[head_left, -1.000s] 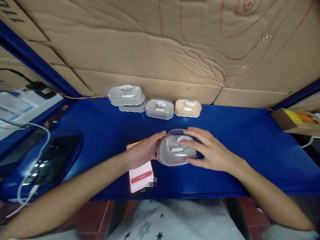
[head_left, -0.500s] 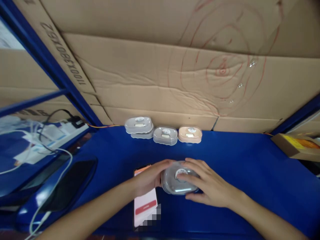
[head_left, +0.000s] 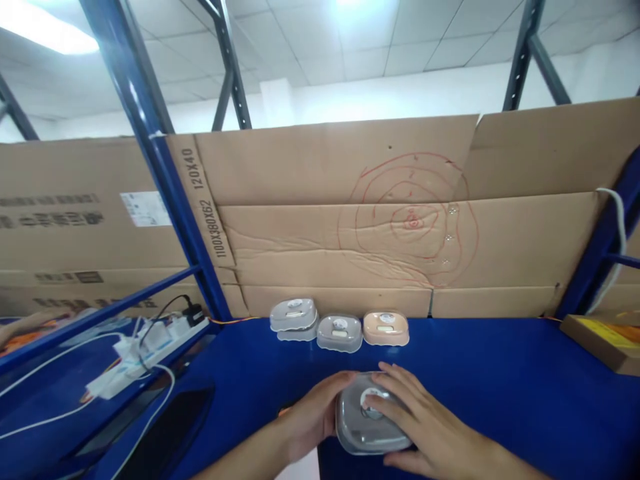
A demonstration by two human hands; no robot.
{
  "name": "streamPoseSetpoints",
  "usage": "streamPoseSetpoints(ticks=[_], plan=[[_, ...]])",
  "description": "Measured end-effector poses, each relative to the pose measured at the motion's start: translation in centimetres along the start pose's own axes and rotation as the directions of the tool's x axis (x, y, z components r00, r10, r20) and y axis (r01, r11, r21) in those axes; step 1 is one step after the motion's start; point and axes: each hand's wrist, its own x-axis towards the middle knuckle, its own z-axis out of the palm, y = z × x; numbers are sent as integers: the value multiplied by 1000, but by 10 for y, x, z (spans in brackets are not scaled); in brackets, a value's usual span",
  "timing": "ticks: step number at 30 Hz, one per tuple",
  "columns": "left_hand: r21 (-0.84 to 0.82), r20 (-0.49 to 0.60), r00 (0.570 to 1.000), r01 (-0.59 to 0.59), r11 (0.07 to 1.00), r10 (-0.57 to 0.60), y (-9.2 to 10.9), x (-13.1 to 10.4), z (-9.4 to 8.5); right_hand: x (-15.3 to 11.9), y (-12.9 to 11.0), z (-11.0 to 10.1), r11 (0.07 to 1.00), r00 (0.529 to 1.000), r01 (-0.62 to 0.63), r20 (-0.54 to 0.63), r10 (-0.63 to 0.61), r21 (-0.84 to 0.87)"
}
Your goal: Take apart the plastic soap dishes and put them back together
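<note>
A grey box with a clear lid and a round white sticker is between my hands, low in the view. My left hand is wrapped round its left side. My right hand grips the right side, with fingers lying across the lid near the sticker. Partly hidden under my left forearm is a phone with a pale screen. Behind, against the cardboard, stand two stacked grey boxes, a single grey box and a peach box.
On the left are a white power strip with cables and a dark pad. A cardboard box with yellow contents sits at the right. Blue posts frame the cardboard wall. Part of a person's arm shows at far left.
The camera has tilted up, so the ceiling shows and everything sits lower in the view. Both hands still hold the grey box; less of the phone shows.
</note>
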Motion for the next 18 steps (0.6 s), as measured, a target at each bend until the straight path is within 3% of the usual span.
streamPoseSetpoints(ticks=[5,8,11,14,18], plan=[[-28,11,999,33,999,-33,-6,12,10,-9,14,5,1000,1000,13,-24,-14,-19],[-1,61,998,-10,1000,10,0,3,14,-13,16,10,998,995,44,-86,-47,-38],[68,96,995,12,998,-19,9,-11,14,-20,16,21,995,989,75,-126,-83,-64],[51,102,993,53,997,-58,9,-14,7,-29,24,39,998,971,21,-238,-35,-60],[-8,132,991,4,1000,-3,-9,10,-22,-29,40,53,999,885,-37,-464,50,38]])
